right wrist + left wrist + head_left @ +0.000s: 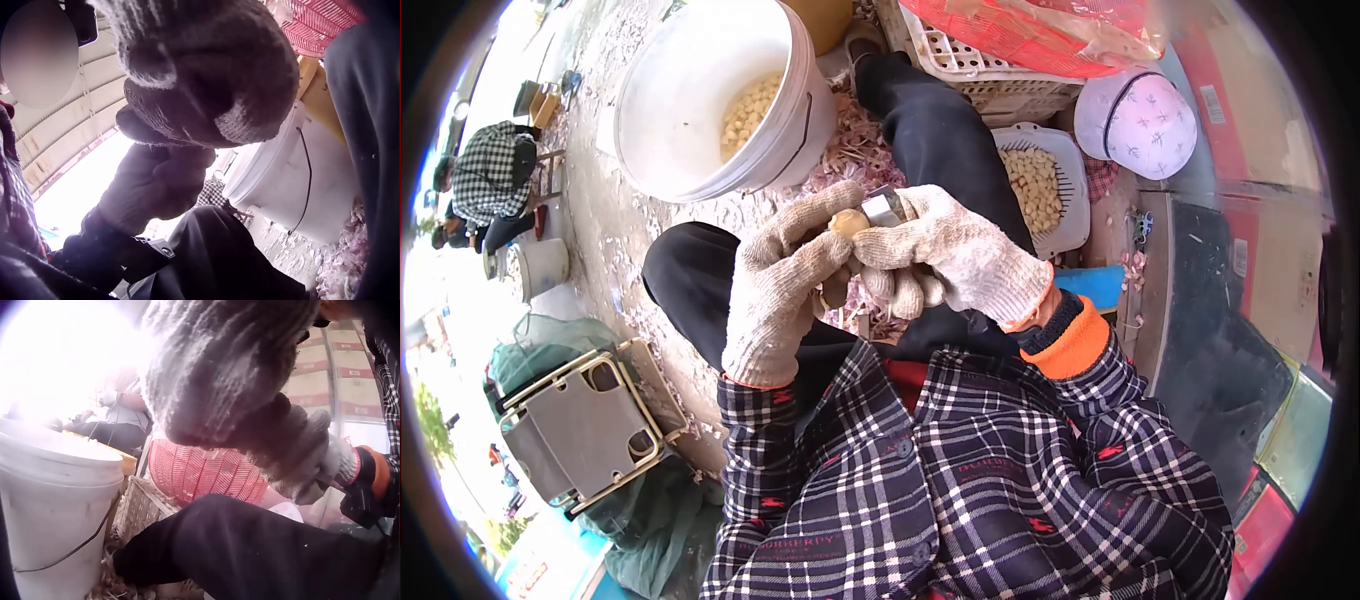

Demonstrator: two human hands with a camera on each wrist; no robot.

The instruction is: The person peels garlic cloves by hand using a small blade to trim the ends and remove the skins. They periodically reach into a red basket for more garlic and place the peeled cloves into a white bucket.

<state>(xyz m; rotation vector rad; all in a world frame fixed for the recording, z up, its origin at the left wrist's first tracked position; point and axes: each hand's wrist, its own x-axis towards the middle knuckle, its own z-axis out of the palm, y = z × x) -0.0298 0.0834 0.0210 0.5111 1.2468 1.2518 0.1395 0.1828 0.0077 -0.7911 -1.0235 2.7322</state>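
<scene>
Both hands wear off-white knitted gloves and meet over the lap in the head view. The left hand (772, 285) pinches a rounded yellowish garlic clove (849, 223) between thumb and fingers. Close beside the clove, the right hand (965, 250) holds a small knife with a short, flat metal blade (882, 209); its handle is hidden in the glove. The right thumb lies right at the clove. The left glove (219, 369) fills the upper part of the left wrist view, and the right glove (206, 81) looms large in its own wrist view; both hide the clove and blade.
A white bucket (690, 170) holding pale peeled cloves (750, 112) stands ahead on the left. More cloves (1032, 190) lie in a white basket (1072, 165) by the right leg. Pinkish skins (855, 140) litter the floor. A red mesh bag (1040, 35) tops a crate (945, 60).
</scene>
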